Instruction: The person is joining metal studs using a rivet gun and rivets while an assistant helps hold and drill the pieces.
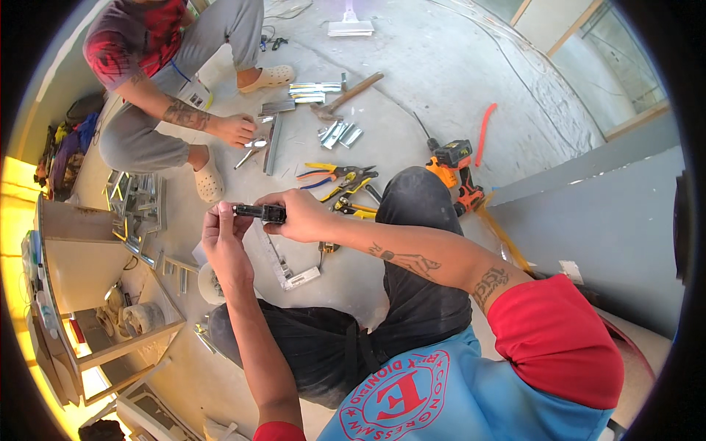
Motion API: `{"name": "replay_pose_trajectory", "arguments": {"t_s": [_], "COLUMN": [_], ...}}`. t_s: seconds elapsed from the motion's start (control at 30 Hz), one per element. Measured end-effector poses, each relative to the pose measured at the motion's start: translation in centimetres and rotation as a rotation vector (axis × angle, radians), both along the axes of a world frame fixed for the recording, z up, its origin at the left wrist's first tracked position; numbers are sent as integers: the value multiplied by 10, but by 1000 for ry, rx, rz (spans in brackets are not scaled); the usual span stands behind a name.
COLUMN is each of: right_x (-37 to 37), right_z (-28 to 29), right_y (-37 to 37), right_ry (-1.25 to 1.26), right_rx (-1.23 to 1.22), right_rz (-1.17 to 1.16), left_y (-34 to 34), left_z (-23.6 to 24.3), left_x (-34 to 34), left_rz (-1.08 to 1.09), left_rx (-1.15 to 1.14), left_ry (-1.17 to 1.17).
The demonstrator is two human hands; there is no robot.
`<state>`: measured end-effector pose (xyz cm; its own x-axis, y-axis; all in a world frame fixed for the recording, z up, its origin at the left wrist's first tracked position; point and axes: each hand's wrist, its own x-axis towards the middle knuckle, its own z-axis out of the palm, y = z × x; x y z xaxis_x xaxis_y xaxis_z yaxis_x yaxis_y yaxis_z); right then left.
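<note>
In front of my bent knees I hold a short black tool [266,212] with a blocky end and a narrow end; its exact kind does not show. My right hand [298,213] is wrapped round the blocky end. The fingertips of my left hand [226,237] pinch the narrow end. Below them on the floor lies a metal square [298,278] with a pale stock, and beside it a small yellow and black tool [329,248]. Snips and pliers [346,178] with yellow, orange and blue handles lie just beyond my right hand.
An orange and black cordless drill [457,170] stands by my right knee, near a red strip [486,134]. Farther off lie a hammer [346,99] and cut metal channels [340,134]. A co-worker's hand [237,130] is over metal pieces. An open wooden cabinet [110,294] stands left.
</note>
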<state>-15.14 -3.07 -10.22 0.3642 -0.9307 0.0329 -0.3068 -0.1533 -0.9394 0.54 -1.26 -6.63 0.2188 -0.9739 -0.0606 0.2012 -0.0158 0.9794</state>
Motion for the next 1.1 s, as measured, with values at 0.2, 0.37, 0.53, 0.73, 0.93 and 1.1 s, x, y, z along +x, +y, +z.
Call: {"name": "replay_pose_trajectory", "arguments": {"t_s": [0.2,0.37,0.53,0.73,0.93,1.1], "right_x": [0,1,2,1,3,2], "right_z": [2,-1,-4,-1,-5,-7], "right_y": [1,0,-1,-1,-2,-2], "right_ry": [12,5,-10,29,18,22], "right_rx": [1,-5,10,15,-7,-3], "right_rz": [-1,-6,-4,-3,-8,-2], "left_y": [0,0,-1,-1,-2,-2], "left_z": [-2,-1,-5,-6,-8,-5], "left_x": [1,0,5,5,6,3], "left_rz": [10,8,-9,-8,-13,-7], "left_rx": [-9,-10,4,-2,22,22], "left_ry": [32,32,-35,4,-28,-26]}}
